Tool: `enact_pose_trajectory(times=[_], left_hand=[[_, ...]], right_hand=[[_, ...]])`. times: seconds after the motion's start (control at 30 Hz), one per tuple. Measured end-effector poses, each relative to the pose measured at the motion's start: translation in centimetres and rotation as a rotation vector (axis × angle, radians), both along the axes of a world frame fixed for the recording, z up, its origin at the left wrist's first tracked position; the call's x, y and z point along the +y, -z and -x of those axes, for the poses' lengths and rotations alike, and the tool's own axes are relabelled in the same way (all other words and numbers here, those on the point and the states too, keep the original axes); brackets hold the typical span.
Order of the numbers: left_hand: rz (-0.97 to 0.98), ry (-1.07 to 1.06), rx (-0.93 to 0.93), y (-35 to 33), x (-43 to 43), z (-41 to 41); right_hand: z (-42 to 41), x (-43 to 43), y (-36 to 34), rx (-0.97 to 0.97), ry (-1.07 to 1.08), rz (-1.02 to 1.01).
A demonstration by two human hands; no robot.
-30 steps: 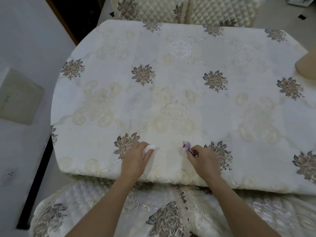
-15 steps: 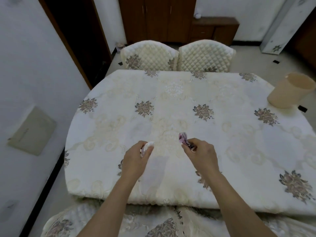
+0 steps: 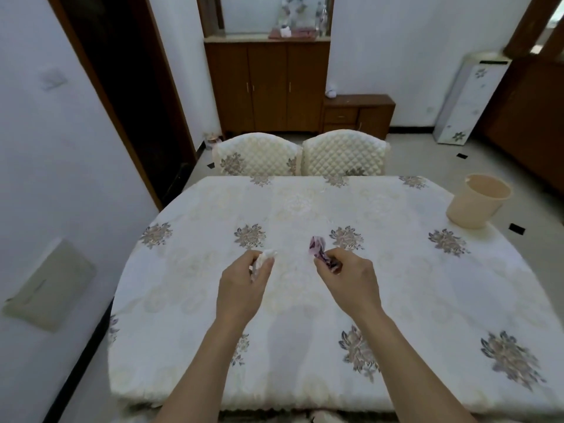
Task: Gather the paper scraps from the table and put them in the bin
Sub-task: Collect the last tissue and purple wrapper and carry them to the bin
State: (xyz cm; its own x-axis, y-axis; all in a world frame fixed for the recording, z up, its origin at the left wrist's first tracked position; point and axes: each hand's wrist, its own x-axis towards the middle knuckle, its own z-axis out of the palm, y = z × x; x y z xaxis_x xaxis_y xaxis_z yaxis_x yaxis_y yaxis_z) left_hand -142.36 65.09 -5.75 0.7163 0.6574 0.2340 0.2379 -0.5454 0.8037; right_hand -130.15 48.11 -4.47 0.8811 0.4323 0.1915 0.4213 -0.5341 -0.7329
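My left hand (image 3: 242,285) is closed around a white crumpled paper scrap (image 3: 266,257), held above the middle of the table (image 3: 412,285). My right hand (image 3: 348,274) pinches a pink-and-purple paper scrap (image 3: 320,250) between thumb and fingers, at about the same height. A cream plastic bin (image 3: 476,206) stands upright and open at the table's far right corner, well away from both hands. The table wears a cream cloth with flower motifs; I see no other scraps on it.
Two quilted cream chairs (image 3: 300,154) stand against the table's far edge. A white wall runs close along the left. Behind are a brown wooden cabinet (image 3: 268,87), a low drawer unit (image 3: 357,112) and a white floor-standing unit (image 3: 467,99) at the right.
Both hands have lifted off the near edge of the table with their scraps and moved forward over the middle. The view has tilted up, bringing the bin and the room into sight.
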Motion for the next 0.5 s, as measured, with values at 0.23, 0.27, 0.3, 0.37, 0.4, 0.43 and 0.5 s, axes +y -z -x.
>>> enact_pose_trajectory(times=[0.23,0.27,0.3,0.37,0.4,0.43,0.5], left_hand=[[0.033,0.152,-0.011,0.6,-1.5,-1.3],[0.038,0.181,-0.012,0.8,-1.8,-1.5],[0.046,0.215,-0.012,1.1,-2.2,-1.8],[0.074,0.297,-0.008,1.5,-3.2,-2.5],[0.085,0.342,-0.007,1.7,-3.8,-2.9],[0.089,0.386,-0.004,2.0,-4.5,-3.3],[0.090,0.478,0.010,2.5,-6.3,-3.9]], right_hand=[[1.1,-2.7,0.3,0.002,0.112,0.027],[1.5,-3.4,0.5,-0.001,0.145,0.036],[1.9,-4.2,0.7,-0.003,0.184,0.047],[2.9,-6.1,1.1,-0.003,0.264,0.067],[3.4,-7.2,1.4,-0.007,0.300,0.083],[4.0,-8.4,1.7,-0.019,0.334,0.107],[5.4,-10.9,2.3,-0.042,0.409,0.168]])
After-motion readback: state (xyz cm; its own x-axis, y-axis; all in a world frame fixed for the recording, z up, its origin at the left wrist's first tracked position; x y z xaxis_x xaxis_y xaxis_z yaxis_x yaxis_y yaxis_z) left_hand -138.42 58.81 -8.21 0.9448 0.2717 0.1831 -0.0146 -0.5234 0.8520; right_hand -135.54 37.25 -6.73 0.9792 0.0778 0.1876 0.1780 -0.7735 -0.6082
